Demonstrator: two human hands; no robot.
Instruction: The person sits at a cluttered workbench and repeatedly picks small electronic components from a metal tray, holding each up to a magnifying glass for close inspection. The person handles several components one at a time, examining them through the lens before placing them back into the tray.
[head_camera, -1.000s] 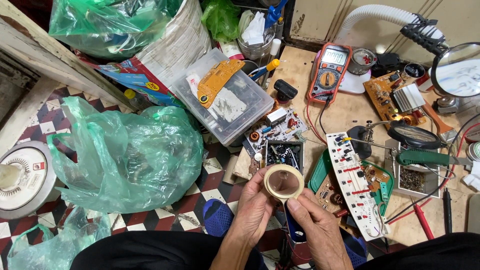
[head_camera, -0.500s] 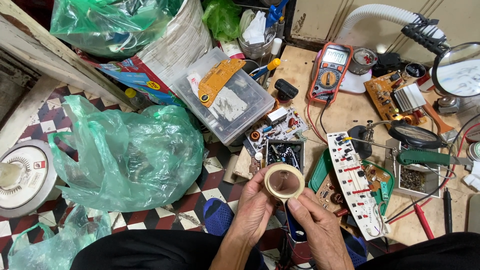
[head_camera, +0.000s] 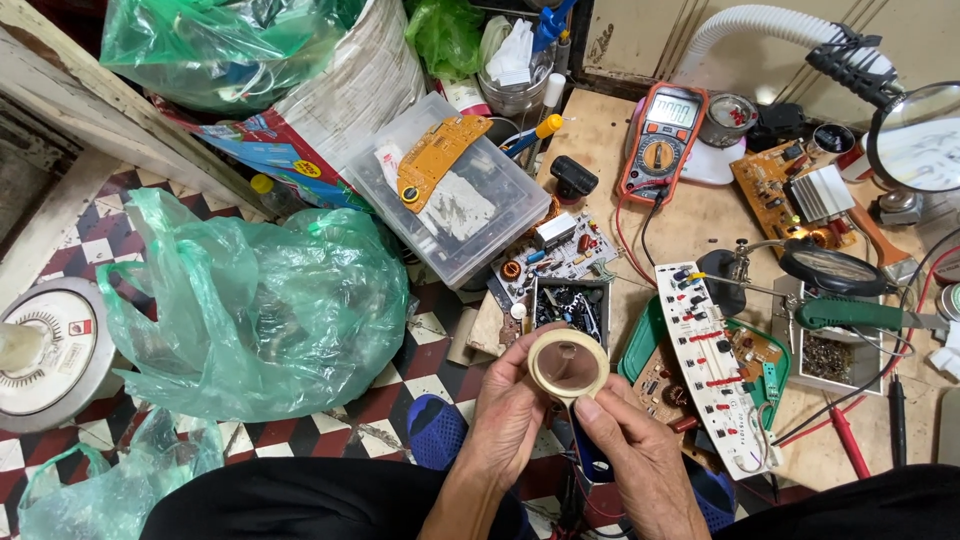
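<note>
A beige roll of tape is held up in front of me, its hole facing the camera. My left hand grips it from the left and underneath. My right hand pinches its lower right edge with thumb and fingertip. Just beyond the roll lie a dark open box of parts and a white circuit board resting on a green board.
A wooden bench carries a red multimeter, more circuit boards, a magnifier, probes and a green-handled tool. A clear plastic box sits at its left edge. Green plastic bags and a round white appliance lie on the tiled floor.
</note>
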